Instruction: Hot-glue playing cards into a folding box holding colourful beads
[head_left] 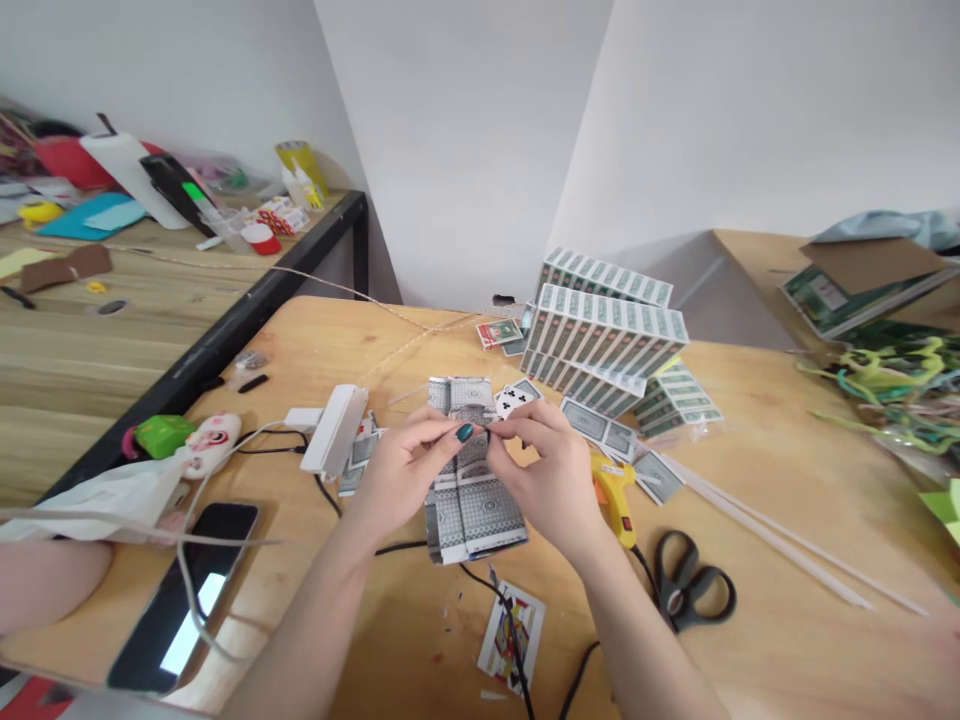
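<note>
My left hand point(409, 468) and my right hand point(546, 470) meet over the middle of the wooden table point(750, 520). Both pinch a folded playing card point(516, 400), whose clubs face shows above my right fingers. Under my hands lies a strip of folded, joined playing cards point(469, 505), grey backs up. A yellow glue gun point(615, 492) rests just right of my right hand. A face card point(511, 637) lies near the front edge, with a black cable over it.
A wall of stacked folded cards point(607, 335) stands at the back. Black scissors point(690, 582) and thin glue sticks point(780, 540) lie to the right. A phone point(184, 610), a white power strip point(335, 430), a plastic bag and a pink toy sit left. Another table stands at far left.
</note>
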